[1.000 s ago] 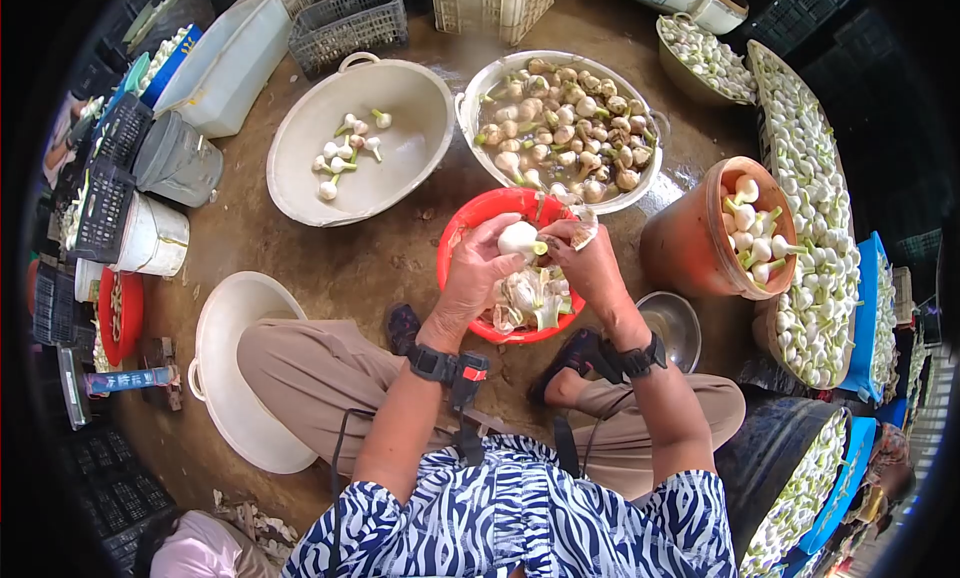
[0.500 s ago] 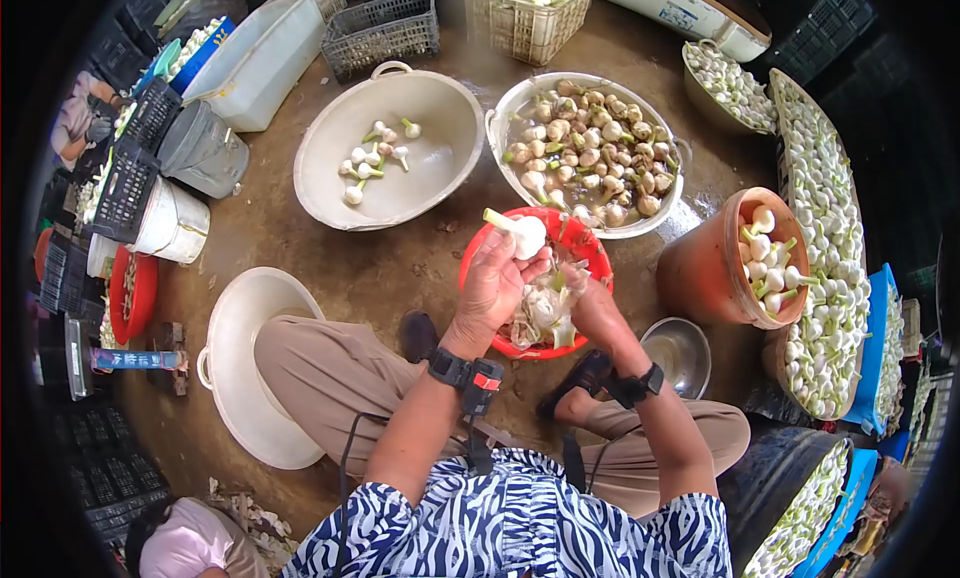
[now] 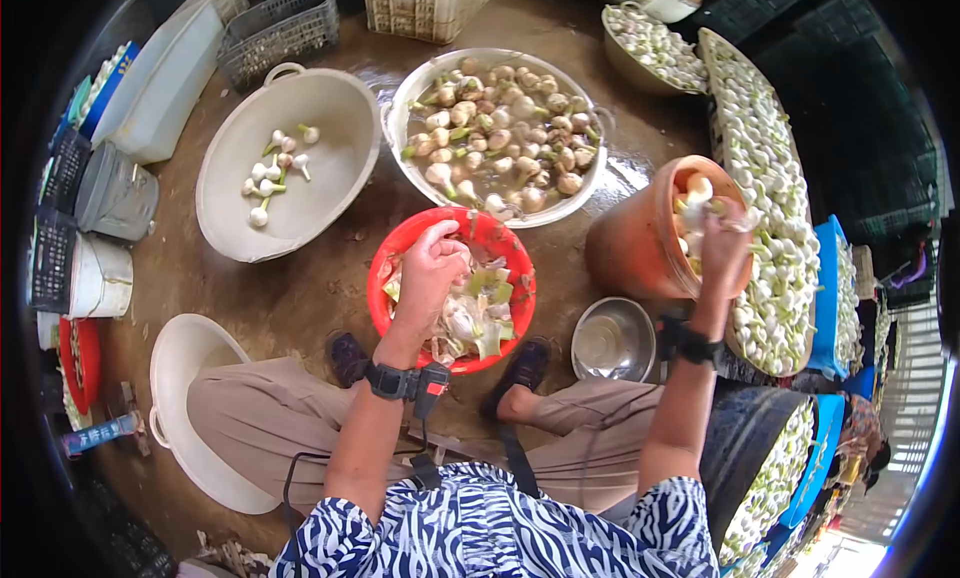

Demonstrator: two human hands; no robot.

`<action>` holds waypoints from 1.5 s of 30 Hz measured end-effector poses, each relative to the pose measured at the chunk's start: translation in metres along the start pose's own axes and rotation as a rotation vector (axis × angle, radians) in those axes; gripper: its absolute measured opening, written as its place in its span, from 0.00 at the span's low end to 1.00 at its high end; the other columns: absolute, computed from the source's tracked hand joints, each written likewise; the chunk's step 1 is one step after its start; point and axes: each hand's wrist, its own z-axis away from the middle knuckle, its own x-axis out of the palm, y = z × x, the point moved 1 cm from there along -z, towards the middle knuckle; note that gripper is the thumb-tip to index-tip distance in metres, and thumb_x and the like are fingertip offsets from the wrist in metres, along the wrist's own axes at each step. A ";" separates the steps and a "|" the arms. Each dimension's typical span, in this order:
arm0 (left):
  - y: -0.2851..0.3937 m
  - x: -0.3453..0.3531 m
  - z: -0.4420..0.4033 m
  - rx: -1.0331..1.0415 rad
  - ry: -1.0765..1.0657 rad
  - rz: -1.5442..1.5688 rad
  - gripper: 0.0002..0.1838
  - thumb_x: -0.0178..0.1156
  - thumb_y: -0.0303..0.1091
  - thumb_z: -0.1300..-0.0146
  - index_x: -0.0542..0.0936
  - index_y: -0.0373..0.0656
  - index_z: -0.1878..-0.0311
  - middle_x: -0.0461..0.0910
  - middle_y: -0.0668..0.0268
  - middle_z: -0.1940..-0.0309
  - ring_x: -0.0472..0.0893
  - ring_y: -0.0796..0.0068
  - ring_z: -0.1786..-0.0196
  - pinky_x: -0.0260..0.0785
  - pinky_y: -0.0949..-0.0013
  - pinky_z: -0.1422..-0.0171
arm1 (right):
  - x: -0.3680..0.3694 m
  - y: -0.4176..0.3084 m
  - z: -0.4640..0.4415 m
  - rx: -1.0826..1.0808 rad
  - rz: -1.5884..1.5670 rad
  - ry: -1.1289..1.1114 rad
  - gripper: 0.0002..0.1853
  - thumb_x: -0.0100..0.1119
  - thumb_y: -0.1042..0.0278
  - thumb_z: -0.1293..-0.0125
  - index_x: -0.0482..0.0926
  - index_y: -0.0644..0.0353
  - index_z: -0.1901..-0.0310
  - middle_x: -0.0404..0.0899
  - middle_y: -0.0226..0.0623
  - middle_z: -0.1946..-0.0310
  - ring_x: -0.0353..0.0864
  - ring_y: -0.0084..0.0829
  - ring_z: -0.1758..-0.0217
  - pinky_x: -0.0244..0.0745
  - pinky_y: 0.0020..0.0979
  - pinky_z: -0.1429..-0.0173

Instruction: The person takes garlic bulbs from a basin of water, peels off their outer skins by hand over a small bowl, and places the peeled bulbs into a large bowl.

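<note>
My left hand (image 3: pixel 433 270) is over the red basin (image 3: pixel 380 303), its fingers curled in; whatever it may hold is hidden. Loose skins and green stem pieces (image 3: pixel 465 313) fill the basin. Over the mouth of the orange bucket (image 3: pixel 630 243), my right hand (image 3: pixel 722 250) is blurred, with its grip unclear. Pale garlic bulbs (image 3: pixel 697 190) lie in that bucket, close to these fingers. Beyond the red basin, a round white basin (image 3: pixel 398 128) holds brownish garlic bulbs (image 3: pixel 500 138) in water. Several white bulbs (image 3: pixel 265 188) rest in the wide basin (image 3: pixel 330 208) at left.
A metal bowl (image 3: pixel 613 340) stands between my right foot and the orange bucket. Another white basin (image 3: pixel 185 408) is beside my left knee. Garlic heaps (image 3: pixel 765 188) line the right side; crates (image 3: pixel 280 33) and buckets (image 3: pixel 100 275) stand at the back and left.
The view has shifted. My right hand has moved from the red basin to the orange bucket. The peeled bulb held up in my left hand no longer shows there, and those fingers have curled.
</note>
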 end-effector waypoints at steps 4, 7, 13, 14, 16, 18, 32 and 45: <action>-0.007 -0.010 -0.021 0.053 0.162 -0.050 0.19 0.55 0.24 0.40 0.70 0.35 0.45 0.77 0.67 0.64 0.76 0.81 0.66 0.68 0.79 0.65 | 0.034 -0.035 -0.010 -0.261 -0.231 -0.205 0.11 0.55 0.70 0.39 0.77 0.61 0.55 0.80 0.40 0.68 0.80 0.36 0.67 0.73 0.33 0.65; -0.003 -0.007 -0.034 0.049 0.144 -0.044 0.17 0.55 0.21 0.44 0.74 0.35 0.48 0.76 0.68 0.66 0.75 0.84 0.68 0.67 0.81 0.67 | 0.174 -0.030 0.032 0.178 -0.652 -0.674 0.11 0.50 0.72 0.37 0.80 0.59 0.56 0.80 0.44 0.68 0.79 0.37 0.63 0.73 0.38 0.59; -0.015 -0.028 -0.066 0.087 0.182 -0.196 0.08 0.56 0.27 0.40 0.77 0.40 0.57 0.75 0.72 0.72 0.73 0.87 0.69 0.68 0.78 0.65 | 0.339 -0.016 0.073 -0.775 0.065 -0.897 0.15 0.53 0.58 0.41 0.80 0.58 0.57 0.81 0.44 0.67 0.81 0.44 0.63 0.76 0.42 0.60; -0.010 -0.031 -0.069 0.153 0.146 -0.194 0.07 0.56 0.27 0.40 0.78 0.40 0.58 0.75 0.72 0.71 0.73 0.85 0.69 0.68 0.77 0.64 | 0.350 -0.025 0.071 -0.733 0.175 -1.045 0.21 0.56 0.50 0.43 0.80 0.57 0.56 0.82 0.42 0.67 0.82 0.43 0.65 0.77 0.43 0.62; -0.008 -0.029 -0.073 0.075 0.160 -0.128 0.07 0.54 0.25 0.40 0.76 0.37 0.58 0.75 0.71 0.70 0.72 0.85 0.66 0.67 0.76 0.61 | 0.359 -0.026 0.062 -0.667 0.281 -1.215 0.23 0.61 0.45 0.47 0.80 0.48 0.53 0.82 0.43 0.66 0.82 0.43 0.64 0.77 0.43 0.61; -0.025 -0.027 -0.082 0.090 0.065 -0.043 0.11 0.53 0.23 0.38 0.75 0.36 0.53 0.77 0.69 0.65 0.75 0.85 0.61 0.69 0.79 0.56 | 0.339 -0.033 0.048 -0.559 -0.008 -1.232 0.24 0.65 0.50 0.51 0.78 0.51 0.52 0.81 0.47 0.62 0.81 0.46 0.58 0.76 0.41 0.55; -0.012 -0.012 -0.070 -0.427 -0.181 0.435 0.25 0.46 0.57 0.32 0.71 0.44 0.49 0.76 0.68 0.68 0.73 0.83 0.79 0.63 0.83 0.83 | 0.176 -0.130 0.084 0.009 -0.921 -1.431 0.13 0.59 0.78 0.46 0.78 0.65 0.56 0.79 0.31 0.70 0.77 0.23 0.70 0.75 0.28 0.65; -0.045 -0.018 0.008 -0.106 0.250 -0.198 0.19 0.53 0.46 0.37 0.76 0.42 0.77 0.74 0.68 0.85 0.71 0.77 0.85 0.61 0.69 0.81 | 0.088 -0.187 0.188 -1.052 -0.097 -0.668 0.08 0.58 0.67 0.50 0.74 0.59 0.68 0.75 0.42 0.74 0.77 0.43 0.66 0.69 0.42 0.53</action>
